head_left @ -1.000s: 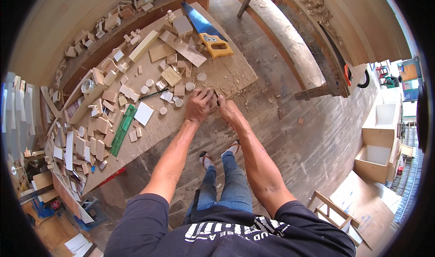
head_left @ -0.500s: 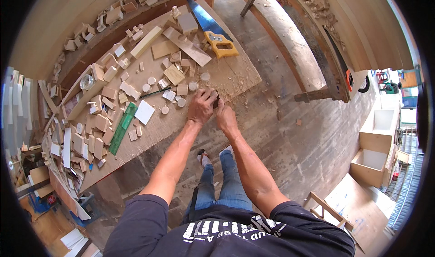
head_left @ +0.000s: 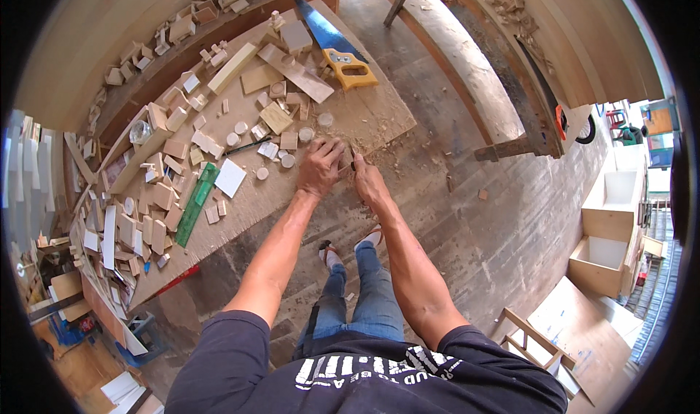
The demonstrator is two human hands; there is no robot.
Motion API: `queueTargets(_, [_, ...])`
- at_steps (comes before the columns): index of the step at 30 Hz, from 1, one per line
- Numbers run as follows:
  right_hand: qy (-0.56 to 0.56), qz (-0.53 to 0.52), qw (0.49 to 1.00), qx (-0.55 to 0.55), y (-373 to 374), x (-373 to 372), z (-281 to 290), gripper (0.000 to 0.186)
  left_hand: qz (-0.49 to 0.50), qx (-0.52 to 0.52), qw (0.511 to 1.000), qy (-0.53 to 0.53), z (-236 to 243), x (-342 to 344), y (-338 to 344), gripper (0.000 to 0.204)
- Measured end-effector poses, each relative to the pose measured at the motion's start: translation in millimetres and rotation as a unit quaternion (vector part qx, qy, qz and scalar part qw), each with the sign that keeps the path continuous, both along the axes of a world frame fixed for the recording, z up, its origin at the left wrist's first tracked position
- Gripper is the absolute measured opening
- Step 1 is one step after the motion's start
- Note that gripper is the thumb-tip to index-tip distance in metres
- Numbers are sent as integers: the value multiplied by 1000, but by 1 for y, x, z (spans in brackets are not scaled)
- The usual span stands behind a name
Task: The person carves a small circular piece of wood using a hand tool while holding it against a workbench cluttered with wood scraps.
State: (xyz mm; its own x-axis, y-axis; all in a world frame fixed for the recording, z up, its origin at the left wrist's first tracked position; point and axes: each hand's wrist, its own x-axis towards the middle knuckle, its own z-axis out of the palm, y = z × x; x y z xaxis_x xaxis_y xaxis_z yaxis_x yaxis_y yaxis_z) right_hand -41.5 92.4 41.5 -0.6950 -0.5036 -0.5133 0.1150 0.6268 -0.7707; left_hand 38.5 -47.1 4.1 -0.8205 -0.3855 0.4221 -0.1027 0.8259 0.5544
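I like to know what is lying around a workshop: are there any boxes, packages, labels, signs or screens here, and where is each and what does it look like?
No screens or signs show.
Open box: on the floor at far right, square, pale wood-coloured walls, white inside.
Tall open case: just behind that box, pale, upright, white inside.
White sheet: on the workbench, left of the left hand, a plain square; any print is too small to tell.

The scene is evenly lit by soft daylight, brightest at the right rim. Only faint shadows are cast on the surface (head_left: 219, 217). The centre is rendered sharply; straight edges are bent toward the black rim, where detail is smeared.
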Motion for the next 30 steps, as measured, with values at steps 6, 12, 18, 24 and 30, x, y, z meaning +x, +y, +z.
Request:
queueTargets(6, [7,38,998,56,-7,-8,4,78,6,0,1000,-7,1,-2,3,26])
queueTargets(12, [56,70,990,108,-16,-9,8,76,7,-24,1000,-10,-3,2,-2,29])
queueTargets(18, [74,61,991,89,-14,-9,-13,73,-7,-21,1000,-12,1,-2,3,30])
queueTargets(24, [49,9,998,33,-9,11,-30,72,16,21,1000,14,-4,-4,0,22])
queueTargets(30, [-58,-31,998,20,5,11,-12,75,30,25,999,20,-5,0,-4,22])
